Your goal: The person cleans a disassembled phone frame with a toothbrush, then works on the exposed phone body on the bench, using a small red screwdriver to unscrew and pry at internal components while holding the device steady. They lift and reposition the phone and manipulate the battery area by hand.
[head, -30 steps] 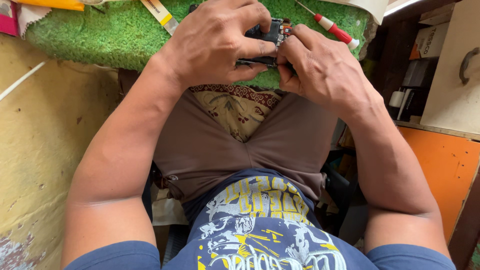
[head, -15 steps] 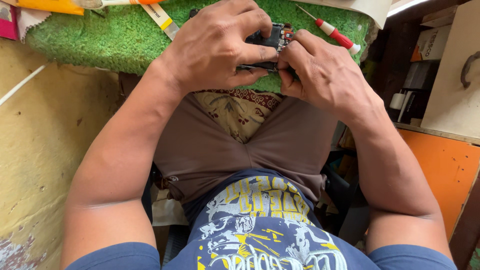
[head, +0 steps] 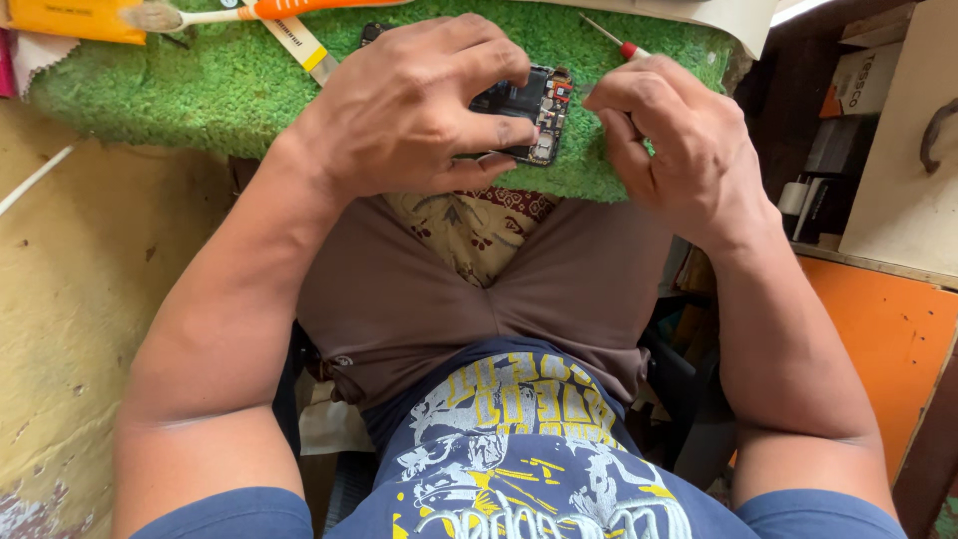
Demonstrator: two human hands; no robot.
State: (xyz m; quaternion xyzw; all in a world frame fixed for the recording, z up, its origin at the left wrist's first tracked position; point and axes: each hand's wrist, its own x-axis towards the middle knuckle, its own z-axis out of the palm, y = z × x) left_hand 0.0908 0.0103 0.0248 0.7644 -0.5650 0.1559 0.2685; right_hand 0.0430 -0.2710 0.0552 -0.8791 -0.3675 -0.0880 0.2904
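Observation:
An opened phone (head: pixel 532 110) with its circuit board showing lies on a green turf mat (head: pixel 180 90) at the edge of a worktop. My left hand (head: pixel 419 105) grips the phone from the left, fingers curled over its top and thumb below it. My right hand (head: pixel 679 140) hovers just right of the phone with fingers curled, a small gap between it and the phone. I cannot tell whether it pinches anything small. A red-handled screwdriver (head: pixel 617 40) lies on the mat just behind my right hand.
An orange-handled brush (head: pixel 249 13) and a yellow strip tool (head: pixel 299 42) lie at the mat's far left. A yellow wall (head: pixel 80 299) is on the left. Boxes and an orange panel (head: pixel 878 309) stand at the right. My lap in brown shorts is below.
My right hand has drawn away from the phone to the right, uncovering its circuit board. My left hand keeps its grip. The view has shifted slightly.

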